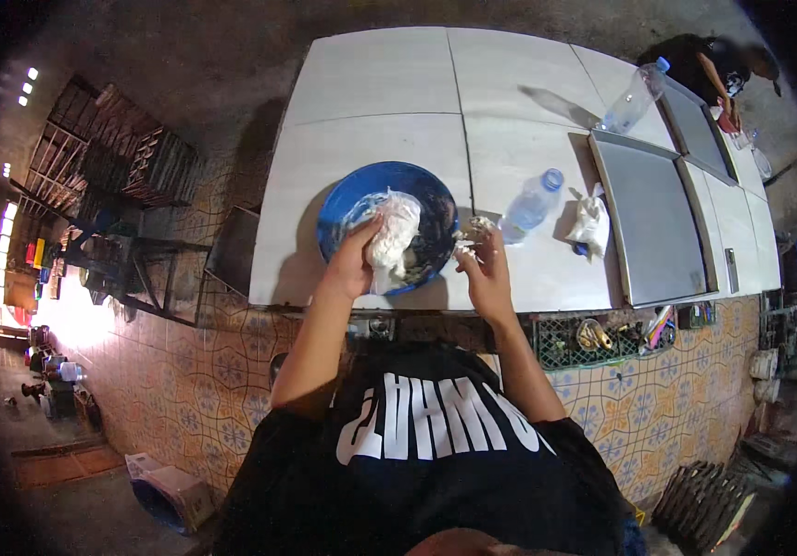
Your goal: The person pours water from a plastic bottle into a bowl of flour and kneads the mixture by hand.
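A blue round basin (338, 199) sits on the white tiled table, its inner wall smeared with white and greyish residue. Over its middle, my left hand (354, 261) grips a white lumpy bag (395, 232), apparently thin plastic with white dough-like or floury stuff inside. To the right of the rim is my right hand (488, 273), fingers bent and apart. White sticky clumps (474, 233) cling to its fingertips; I see nothing else in it. Just beyond that hand, a clear plastic bottle with a blue cap (530, 208) stands on the table.
A small white bag (590, 224) lies right of the bottle, beside a large grey metal tray (651, 222). Another bottle (635, 97) and a second tray (697, 130) are farther back. A person (718, 69) works at the far right corner. A green crate (561, 343) sits below the table edge.
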The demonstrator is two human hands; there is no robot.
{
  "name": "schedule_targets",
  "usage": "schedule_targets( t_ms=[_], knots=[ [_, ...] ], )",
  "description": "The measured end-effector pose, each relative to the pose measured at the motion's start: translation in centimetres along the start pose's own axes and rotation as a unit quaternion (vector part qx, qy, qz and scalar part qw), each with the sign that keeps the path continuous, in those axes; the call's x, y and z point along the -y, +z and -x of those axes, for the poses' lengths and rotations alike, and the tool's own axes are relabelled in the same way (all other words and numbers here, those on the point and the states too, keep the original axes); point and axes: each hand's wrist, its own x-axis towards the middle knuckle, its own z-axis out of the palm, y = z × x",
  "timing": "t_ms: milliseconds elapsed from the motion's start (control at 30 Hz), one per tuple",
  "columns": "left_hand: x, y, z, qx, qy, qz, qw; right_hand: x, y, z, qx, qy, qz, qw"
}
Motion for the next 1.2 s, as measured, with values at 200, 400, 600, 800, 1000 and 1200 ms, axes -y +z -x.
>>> schedule_targets(
  t_ms=[200,400,600,800,1000,1200],
  knots=[
    [-2.6,-3.6,1.8,0.072,-0.052,0.091,0.992,0.2,3.7,-1.8,-0.019,-0.027,-0.023,0.999],
    [-6.0,-5.2,2.0,0.021,0.019,-0.049,0.998,1.1,6.2,-2.2,-0.048,-0.024,-0.014,0.998],
    [-8.6,-5.9,0.3,0.035,0.264,-0.544,0.796,-1.0,5.7,-2.3,-0.036,-0.039,0.047,0.997],
    [-9.1,-3.9,1.2,0.051,0.246,-0.675,0.693,0.4,7.4,-2.1,-0.049,-0.065,0.115,0.99],
    [-9.0,-2.9,1.6,0.072,0.266,-0.701,0.658,0.2,7.7,-2.2,-0.058,-0.082,0.142,0.985],
    [-8.6,-3.4,1.0,0.101,0.257,-0.661,0.698,0.5,7.7,-2.1,-0.053,-0.056,0.202,0.976]
  ],
)
